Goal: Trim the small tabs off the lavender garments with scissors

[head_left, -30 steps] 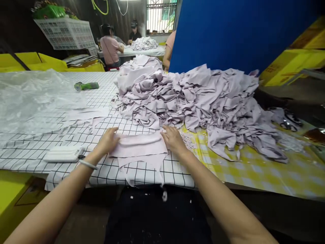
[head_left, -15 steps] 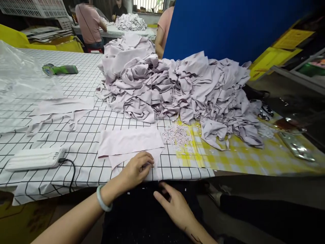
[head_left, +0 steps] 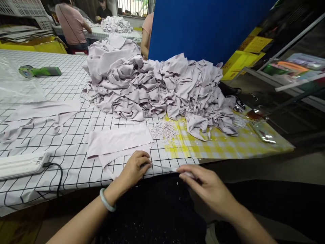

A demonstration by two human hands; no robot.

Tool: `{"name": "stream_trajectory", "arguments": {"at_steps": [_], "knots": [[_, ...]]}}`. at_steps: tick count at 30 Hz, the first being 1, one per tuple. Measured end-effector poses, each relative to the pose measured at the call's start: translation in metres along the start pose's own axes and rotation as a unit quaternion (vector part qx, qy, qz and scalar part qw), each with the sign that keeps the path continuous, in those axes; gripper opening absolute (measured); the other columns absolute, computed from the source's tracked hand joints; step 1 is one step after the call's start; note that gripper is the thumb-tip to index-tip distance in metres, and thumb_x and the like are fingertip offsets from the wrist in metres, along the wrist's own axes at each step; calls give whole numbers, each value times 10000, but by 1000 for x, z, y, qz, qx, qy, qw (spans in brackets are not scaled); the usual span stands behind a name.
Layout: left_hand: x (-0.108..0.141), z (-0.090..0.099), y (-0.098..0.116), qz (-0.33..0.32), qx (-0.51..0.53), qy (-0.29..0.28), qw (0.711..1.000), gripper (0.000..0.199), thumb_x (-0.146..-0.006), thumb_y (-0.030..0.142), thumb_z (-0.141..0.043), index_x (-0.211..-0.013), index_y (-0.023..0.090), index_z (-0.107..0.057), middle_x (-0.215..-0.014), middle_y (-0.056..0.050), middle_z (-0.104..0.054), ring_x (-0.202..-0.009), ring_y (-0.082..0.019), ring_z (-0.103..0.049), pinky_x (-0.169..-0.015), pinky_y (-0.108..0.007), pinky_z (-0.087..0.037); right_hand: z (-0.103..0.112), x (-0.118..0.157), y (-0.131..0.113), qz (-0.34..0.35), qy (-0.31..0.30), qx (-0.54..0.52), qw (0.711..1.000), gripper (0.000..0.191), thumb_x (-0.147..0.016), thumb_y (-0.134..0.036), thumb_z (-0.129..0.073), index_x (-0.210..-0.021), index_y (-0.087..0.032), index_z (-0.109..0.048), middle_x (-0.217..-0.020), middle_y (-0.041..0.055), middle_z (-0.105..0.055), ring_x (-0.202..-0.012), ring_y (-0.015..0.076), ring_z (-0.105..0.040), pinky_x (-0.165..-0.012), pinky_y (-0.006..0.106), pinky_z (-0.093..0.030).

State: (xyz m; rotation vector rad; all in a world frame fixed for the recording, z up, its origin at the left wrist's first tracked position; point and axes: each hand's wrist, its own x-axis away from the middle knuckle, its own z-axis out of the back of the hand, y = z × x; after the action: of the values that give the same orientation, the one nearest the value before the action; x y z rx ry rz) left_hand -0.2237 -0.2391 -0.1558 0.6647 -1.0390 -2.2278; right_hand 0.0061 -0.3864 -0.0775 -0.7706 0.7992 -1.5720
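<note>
At the table's front edge, my left hand [head_left: 135,167] is closed in a pinch on a thin pale fabric strip [head_left: 164,167]. The strip runs taut to my right hand [head_left: 207,181], whose thumb and fingers are closed on its other end. A little of the pale material shows between the right fingers. Just beyond my left hand lies a flat, pale lilac cloth piece [head_left: 119,140], its lower layer reaching under that wrist. Whether the strip joins this cloth is hidden by the left hand.
A large heap of lilac cloth [head_left: 152,81] fills the table's back. Small scraps [head_left: 165,130] lie right of the flat piece. Left are a white power bank [head_left: 22,164] with cable, more cloth [head_left: 48,110] and a green-handled tool [head_left: 40,71]. Co-workers [head_left: 71,23] sit behind.
My right hand has come up from the lap to the right and now pulls the strip taut. The left hand stays pinched near the cloth. The view has turned rightward.
</note>
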Motion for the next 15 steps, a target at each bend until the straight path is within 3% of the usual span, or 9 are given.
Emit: {"name": "stream_trajectory", "arguments": {"at_steps": [3,5,8,11,13,15], "knots": [[-2,-2,-1,6,7,4,1000,117,-898,196,-631,-842,216,-731,-1046,-73,-700,-1001,-230,-643,-912,-414,-553,38,-30,-8,75,-7,56,996,201,-958,-382,-594,-1021,-284,-758,-995,58,-747,-925,233,-695,-849,388,-558],[-3,-1,-3,5,9,2,1000,120,-897,205,-629,-831,220,-728,-1034,-68,-706,-981,-228,-643,-897,-411,-552,51,-55,-10,109,-26,67,991,228,-972,-362,-552,-1021,-264,-752,-987,60,-744,-929,226,-689,-856,396,-557],[-2,1,-6,4,12,-4,1000,125,-893,211,-624,-813,220,-719,-1033,-68,-710,-975,-231,-643,-883,-407,-549,53,-88,-8,140,-52,57,987,239,-968,-327,-511,-984,-231,-729,-963,56,-728,-925,206,-672,-866,386,-550],[-9,7,1,14,27,-22,999,119,-893,228,-622,-823,220,-718,-1019,-70,-718,-977,-239,-646,-880,-408,-545,48,-110,-13,128,-71,5,989,229,-951,-321,-501,-943,-202,-697,-919,47,-700,-852,177,-651,-797,341,-551],[-20,11,16,15,42,14,999,110,-883,289,-654,-935,223,-724,-1069,-83,-717,-1043,-264,-632,-939,-441,-521,44,-117,-22,125,-103,-12,987,226,-946,-308,-495,-912,-194,-687,-889,41,-686,-812,165,-634,-760,320,-540],[-34,15,36,8,79,61,995,241,-864,357,-687,-1063,221,-703,-1128,-92,-704,-1107,-279,-604,-991,-453,-487,40,-120,-34,143,-146,3,979,227,-943,-271,-485,-865,-198,-686,-849,30,-676,-802,161,-623,-769,317,-523]]}}
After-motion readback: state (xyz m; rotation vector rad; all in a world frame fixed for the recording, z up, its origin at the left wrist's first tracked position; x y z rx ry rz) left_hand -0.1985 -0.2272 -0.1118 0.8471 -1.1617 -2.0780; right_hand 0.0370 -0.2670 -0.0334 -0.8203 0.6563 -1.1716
